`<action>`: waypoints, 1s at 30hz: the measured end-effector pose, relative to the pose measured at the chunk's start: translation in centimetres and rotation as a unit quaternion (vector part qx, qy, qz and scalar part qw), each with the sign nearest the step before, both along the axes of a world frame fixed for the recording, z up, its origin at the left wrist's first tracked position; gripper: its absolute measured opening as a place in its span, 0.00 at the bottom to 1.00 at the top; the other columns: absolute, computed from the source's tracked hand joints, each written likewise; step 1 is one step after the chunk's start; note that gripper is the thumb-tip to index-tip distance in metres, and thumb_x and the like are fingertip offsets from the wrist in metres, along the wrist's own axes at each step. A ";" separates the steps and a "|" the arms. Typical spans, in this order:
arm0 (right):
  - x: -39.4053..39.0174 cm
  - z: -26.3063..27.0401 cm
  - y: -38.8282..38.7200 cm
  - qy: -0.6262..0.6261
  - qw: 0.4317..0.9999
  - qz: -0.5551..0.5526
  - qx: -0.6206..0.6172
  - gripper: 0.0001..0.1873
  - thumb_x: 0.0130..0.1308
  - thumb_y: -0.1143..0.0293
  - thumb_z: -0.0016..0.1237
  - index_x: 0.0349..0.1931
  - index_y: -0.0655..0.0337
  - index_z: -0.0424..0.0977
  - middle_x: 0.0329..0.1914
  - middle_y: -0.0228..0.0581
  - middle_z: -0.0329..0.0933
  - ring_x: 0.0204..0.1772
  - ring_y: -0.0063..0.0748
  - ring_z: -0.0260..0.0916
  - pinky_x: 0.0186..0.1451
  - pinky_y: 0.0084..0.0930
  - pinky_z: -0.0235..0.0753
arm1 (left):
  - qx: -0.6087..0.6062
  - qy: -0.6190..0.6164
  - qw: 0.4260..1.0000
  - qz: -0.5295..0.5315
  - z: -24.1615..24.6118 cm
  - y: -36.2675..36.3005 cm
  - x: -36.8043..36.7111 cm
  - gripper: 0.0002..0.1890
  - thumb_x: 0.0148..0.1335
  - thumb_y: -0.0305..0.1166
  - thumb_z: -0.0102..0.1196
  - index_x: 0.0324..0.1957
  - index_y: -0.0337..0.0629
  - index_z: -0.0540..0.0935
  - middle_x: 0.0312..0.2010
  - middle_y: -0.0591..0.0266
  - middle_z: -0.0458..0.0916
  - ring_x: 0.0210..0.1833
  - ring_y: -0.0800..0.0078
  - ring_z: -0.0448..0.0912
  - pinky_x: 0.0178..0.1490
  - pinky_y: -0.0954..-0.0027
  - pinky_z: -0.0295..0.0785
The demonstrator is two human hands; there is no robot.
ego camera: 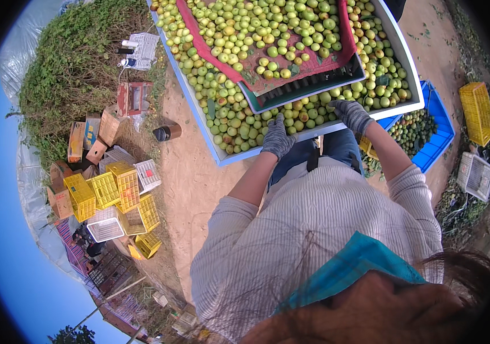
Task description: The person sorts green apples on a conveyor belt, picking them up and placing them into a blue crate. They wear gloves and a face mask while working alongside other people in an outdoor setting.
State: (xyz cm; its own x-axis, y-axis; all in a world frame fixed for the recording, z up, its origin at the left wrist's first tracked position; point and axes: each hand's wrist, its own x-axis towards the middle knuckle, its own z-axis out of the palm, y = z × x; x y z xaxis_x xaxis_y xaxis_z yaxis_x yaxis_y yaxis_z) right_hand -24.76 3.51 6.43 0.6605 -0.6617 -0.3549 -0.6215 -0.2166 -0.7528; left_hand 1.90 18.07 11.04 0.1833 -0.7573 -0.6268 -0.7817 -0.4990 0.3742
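A large white-rimmed tray full of small green, partly brown jujube-like fruits stands before me. My left hand, in a grey knitted glove, reaches over its near rim and touches the fruits. In a matching glove, my right hand has its fingertips among fruits just below a raised chute. That chute has red cloth sides and a dark slotted front end, with more fruits lying on it. The palm side of each hand is hidden, so any fruit held there cannot be seen.
To the right, a blue bin holds more fruits, near a yellow crate and a white crate. Yellow crates and cardboard boxes are piled left. A dark-lidded cup rests on the dirt ground.
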 end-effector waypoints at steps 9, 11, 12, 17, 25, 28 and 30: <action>10.0 -1.2 2.8 0.304 0.936 0.116 -0.135 0.17 0.68 0.70 0.41 0.55 0.61 0.72 0.52 0.47 0.76 0.52 0.48 0.80 0.50 0.48 0.78 | -0.070 0.058 0.994 0.054 -1.3 1.9 0.6 0.47 0.54 0.43 0.68 0.71 0.32 0.58 0.66 0.37 0.65 0.70 0.50 0.65 0.72 0.61 0.60; 10.1 -0.8 2.7 0.317 0.926 0.134 -0.157 0.17 0.68 0.70 0.41 0.55 0.61 0.72 0.55 0.47 0.75 0.52 0.47 0.80 0.48 0.48 0.79 | -0.078 0.057 0.994 0.044 -1.7 1.9 0.7 0.46 0.54 0.43 0.68 0.70 0.31 0.60 0.66 0.38 0.66 0.69 0.51 0.67 0.71 0.62 0.62; 10.2 -0.7 2.5 0.317 0.928 0.144 -0.128 0.17 0.68 0.69 0.41 0.56 0.60 0.73 0.58 0.48 0.74 0.54 0.48 0.79 0.50 0.48 0.79 | -0.071 0.040 0.996 0.038 -2.0 1.8 0.8 0.45 0.55 0.42 0.67 0.68 0.29 0.62 0.65 0.38 0.68 0.67 0.52 0.70 0.70 0.61 0.64; 9.0 -0.3 2.1 0.270 0.944 0.147 -0.121 0.21 0.66 0.70 0.43 0.59 0.64 0.70 0.61 0.51 0.73 0.60 0.49 0.75 0.55 0.46 0.78 | -0.092 0.046 0.995 0.011 -2.4 1.8 0.9 0.43 0.56 0.43 0.67 0.67 0.29 0.63 0.62 0.38 0.72 0.63 0.51 0.73 0.67 0.60 0.68; 8.8 -0.9 1.9 0.240 0.959 0.131 -0.070 0.22 0.62 0.71 0.48 0.57 0.66 0.70 0.57 0.55 0.76 0.61 0.49 0.75 0.57 0.41 0.79 | -0.001 0.088 0.996 -0.027 -1.6 -0.3 0.7 0.47 0.58 0.44 0.65 0.71 0.29 0.55 0.66 0.38 0.68 0.67 0.53 0.71 0.68 0.64 0.66; 9.1 -1.3 1.8 0.218 0.951 0.205 -0.082 0.28 0.61 0.70 0.48 0.62 0.69 0.64 0.50 0.58 0.79 0.57 0.52 0.77 0.57 0.44 0.77 | 0.012 0.110 0.994 -0.010 -2.5 -0.4 0.8 0.51 0.56 0.47 0.65 0.73 0.34 0.52 0.65 0.37 0.68 0.66 0.48 0.70 0.69 0.61 0.64; 8.8 -1.4 1.7 0.205 0.973 0.109 -0.020 0.26 0.61 0.69 0.49 0.60 0.69 0.65 0.50 0.61 0.79 0.57 0.53 0.77 0.57 0.45 0.77 | 0.003 0.100 0.995 -0.025 -3.5 -0.1 1.2 0.51 0.56 0.47 0.65 0.74 0.35 0.51 0.64 0.36 0.69 0.66 0.48 0.71 0.69 0.61 0.65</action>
State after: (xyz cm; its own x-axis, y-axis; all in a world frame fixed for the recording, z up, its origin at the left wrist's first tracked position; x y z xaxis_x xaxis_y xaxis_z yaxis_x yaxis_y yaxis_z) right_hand -15.95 5.19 4.99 0.5958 -0.5394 -0.5951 -0.8032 -0.4010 -0.4406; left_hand 3.06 17.94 7.56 0.0167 -0.7584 -0.6516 -0.7163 -0.4637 0.5215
